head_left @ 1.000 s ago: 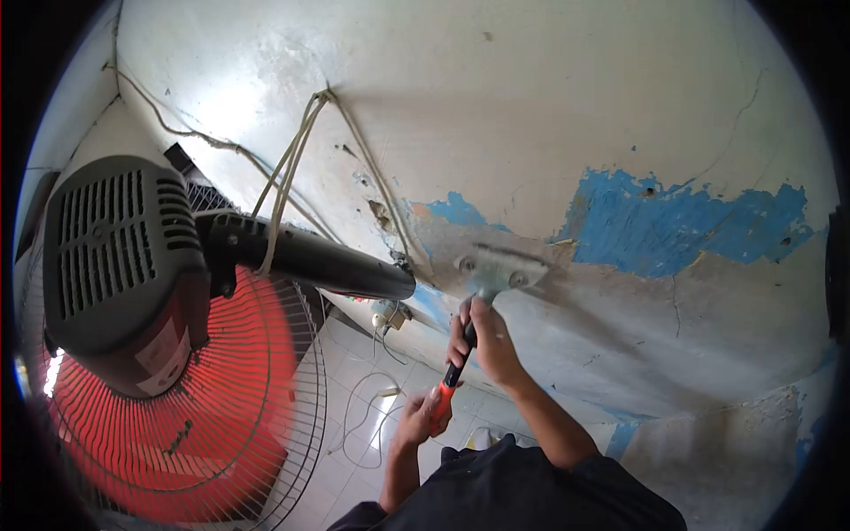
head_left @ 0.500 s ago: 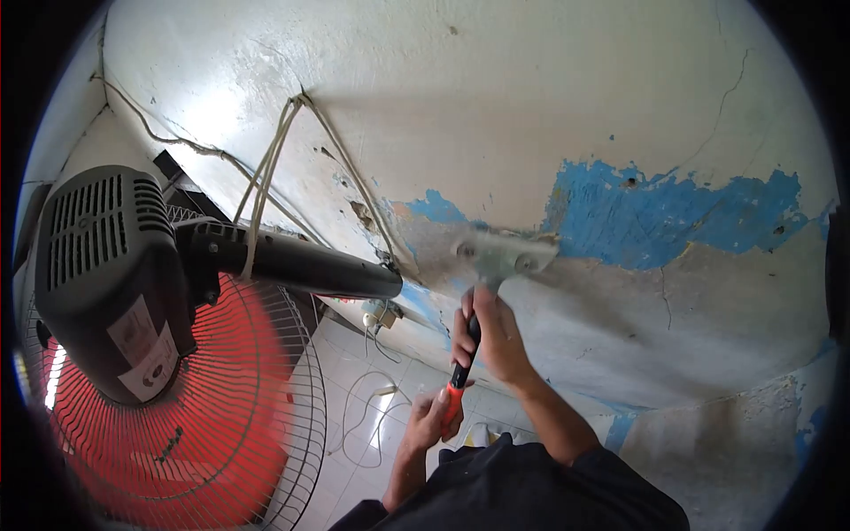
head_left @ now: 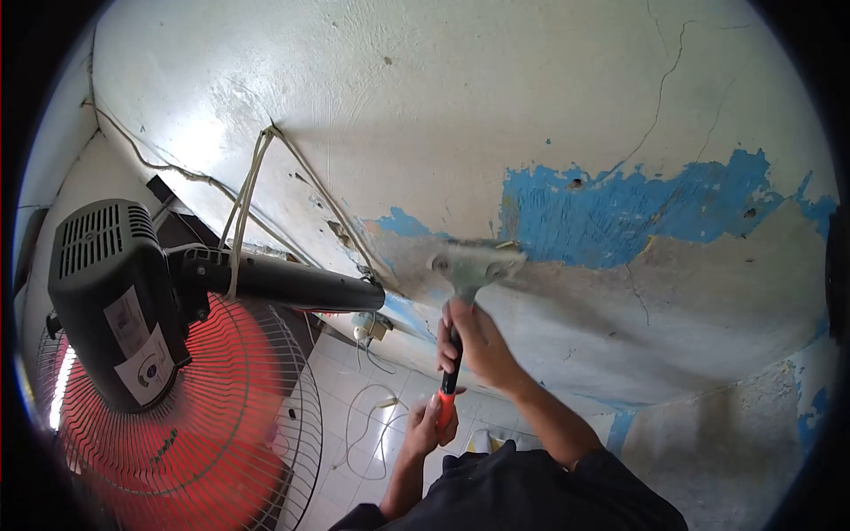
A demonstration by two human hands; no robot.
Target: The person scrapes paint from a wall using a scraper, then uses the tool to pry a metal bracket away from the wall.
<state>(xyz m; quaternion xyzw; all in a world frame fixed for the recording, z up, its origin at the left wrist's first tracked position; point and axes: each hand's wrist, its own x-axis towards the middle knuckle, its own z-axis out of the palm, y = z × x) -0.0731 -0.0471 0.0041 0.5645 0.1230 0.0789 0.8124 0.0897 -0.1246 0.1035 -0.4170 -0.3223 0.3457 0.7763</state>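
Note:
A long-handled wall scraper (head_left: 466, 273) has its wide, motion-blurred blade at the wall, by the lower left corner of a bare blue patch (head_left: 602, 217). High on the black part of its handle, just below the blade, my right hand (head_left: 482, 347) is wrapped round it. Lower down, my left hand (head_left: 428, 427) grips the red end of the same handle. Along the blade's top edge runs the ragged border of the off-white paint; whether the blade is cutting under it is too blurred to tell.
At the left stands a fan with a red blade area (head_left: 226, 372) and a black motor housing (head_left: 111, 301). Its black pole (head_left: 292, 280) hangs by a cord (head_left: 252, 190) from the wall. A thin cable (head_left: 350, 442) lies on the tiled floor (head_left: 354, 482).
The whole view has shifted, so the wall and blue patch sit further left. The scraper and both hands appear slightly further left too, with both grips kept.

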